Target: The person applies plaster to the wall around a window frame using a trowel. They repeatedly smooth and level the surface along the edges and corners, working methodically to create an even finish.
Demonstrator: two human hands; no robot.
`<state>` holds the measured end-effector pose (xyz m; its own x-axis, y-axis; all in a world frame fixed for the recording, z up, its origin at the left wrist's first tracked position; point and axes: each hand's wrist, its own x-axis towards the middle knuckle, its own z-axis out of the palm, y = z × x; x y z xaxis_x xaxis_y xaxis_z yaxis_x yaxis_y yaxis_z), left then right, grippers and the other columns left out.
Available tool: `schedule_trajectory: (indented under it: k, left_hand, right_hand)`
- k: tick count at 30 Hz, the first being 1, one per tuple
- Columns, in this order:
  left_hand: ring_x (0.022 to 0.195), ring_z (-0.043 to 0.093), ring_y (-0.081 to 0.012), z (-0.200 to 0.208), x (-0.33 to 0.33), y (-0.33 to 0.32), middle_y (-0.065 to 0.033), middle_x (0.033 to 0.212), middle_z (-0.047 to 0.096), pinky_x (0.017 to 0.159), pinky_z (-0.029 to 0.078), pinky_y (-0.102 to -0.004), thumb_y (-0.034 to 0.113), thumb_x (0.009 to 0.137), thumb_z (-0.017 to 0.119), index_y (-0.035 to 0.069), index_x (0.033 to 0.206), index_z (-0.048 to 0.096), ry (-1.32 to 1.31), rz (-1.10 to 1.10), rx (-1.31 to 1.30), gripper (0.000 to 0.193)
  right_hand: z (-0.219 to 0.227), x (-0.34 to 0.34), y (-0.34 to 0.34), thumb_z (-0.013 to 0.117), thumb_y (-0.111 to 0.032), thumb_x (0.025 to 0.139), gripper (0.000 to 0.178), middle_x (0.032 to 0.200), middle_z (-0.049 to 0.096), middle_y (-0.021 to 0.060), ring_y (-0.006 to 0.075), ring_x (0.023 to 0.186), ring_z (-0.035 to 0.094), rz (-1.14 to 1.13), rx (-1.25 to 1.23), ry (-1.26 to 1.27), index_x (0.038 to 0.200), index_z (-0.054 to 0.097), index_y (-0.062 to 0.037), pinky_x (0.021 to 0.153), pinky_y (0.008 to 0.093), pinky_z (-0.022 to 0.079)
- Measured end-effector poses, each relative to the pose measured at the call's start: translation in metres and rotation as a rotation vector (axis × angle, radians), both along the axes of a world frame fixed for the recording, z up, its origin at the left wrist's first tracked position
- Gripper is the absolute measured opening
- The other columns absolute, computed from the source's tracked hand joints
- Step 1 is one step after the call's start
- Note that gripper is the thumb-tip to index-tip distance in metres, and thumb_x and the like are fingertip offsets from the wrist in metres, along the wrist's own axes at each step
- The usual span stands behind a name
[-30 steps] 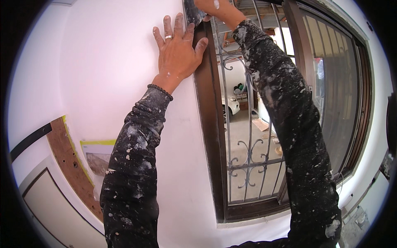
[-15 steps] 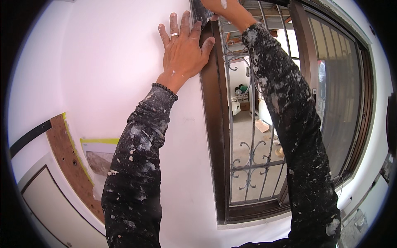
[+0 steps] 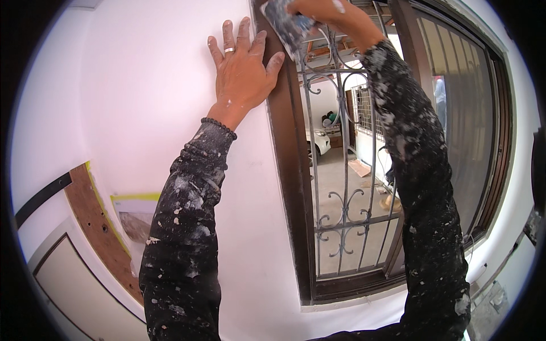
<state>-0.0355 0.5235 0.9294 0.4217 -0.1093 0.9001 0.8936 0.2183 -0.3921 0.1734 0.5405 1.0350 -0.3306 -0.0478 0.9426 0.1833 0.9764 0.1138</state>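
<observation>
My left hand (image 3: 244, 74) lies flat against the white wall (image 3: 142, 102), fingers spread and holding nothing. It wears a ring, and a dark beaded bracelet circles the wrist. Its thumb reaches the edge of the brown window frame (image 3: 289, 153). At the top of the view my right hand (image 3: 335, 16) is closed on a flat, dark, rectangular tool (image 3: 282, 25) smeared with white; its exact kind is unclear. The tool is in front of the upper left frame post. White spatters cover both black sleeves.
Grey scrolled window bars (image 3: 343, 219) fill the opening, with a white car (image 3: 319, 142) beyond. A sliding screen panel (image 3: 466, 125) stands at the right. To the left are a brown board (image 3: 98, 219) with holes, yellow tape (image 3: 136, 197) and a pale framed panel (image 3: 77, 284).
My right hand has moved right and slightly down with the flat tool, which shows more fully now. My left hand remains flat on the wall, while the view has shifted slightly.
</observation>
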Motion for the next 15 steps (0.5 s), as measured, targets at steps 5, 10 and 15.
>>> schedule_trajectory:
  k: [5, 10, 15]
  left_hand:
    - [0.155, 0.012, -0.0439, 0.0, 0.0, -0.001, -0.0204, 0.163, 0.032, 0.122, 0.002, -0.0645, 0.062, 0.102, 0.043, 0.009, 0.146, 0.055, -0.006, 0.05, -0.003, 0.069]
    - [0.155, 0.012, -0.0422, -0.001, -0.001, -0.002, -0.0176, 0.163, 0.033, 0.123, 0.002, -0.0646, 0.056, 0.101, 0.049, 0.008, 0.144, 0.057, 0.005, 0.005, -0.012, 0.065]
    - [0.155, 0.016, -0.0406, 0.0, 0.01, -0.012, -0.0177, 0.162, 0.034, 0.123, 0.005, -0.0625, 0.061, 0.098, 0.053, 0.01, 0.156, 0.039, 0.097, 0.056, 0.007, 0.079]
  right_hand:
    - [0.012, -0.002, -0.002, 0.059, -0.007, 0.085, 0.037, 0.082, 0.066, 0.0211, 0.0277, 0.063, 0.065, 0.093, -0.021, 0.086, 0.12, 0.059, 0.0065, 0.05, 0.041, 0.055]
    - [0.002, 0.006, 0.003, 0.06, -0.009, 0.085, 0.041, 0.091, 0.069, 0.0261, 0.0328, 0.071, 0.07, -0.152, 0.012, -0.15, 0.122, 0.059, 0.0092, 0.054, 0.0411, 0.056]
    - [-0.024, 0.016, -0.013, 0.07, -0.013, 0.082, 0.058, 0.091, 0.069, 0.0229, 0.0262, 0.06, 0.068, -0.007, 0.014, -0.149, 0.134, 0.053, 0.008, 0.046, 0.0333, 0.061]
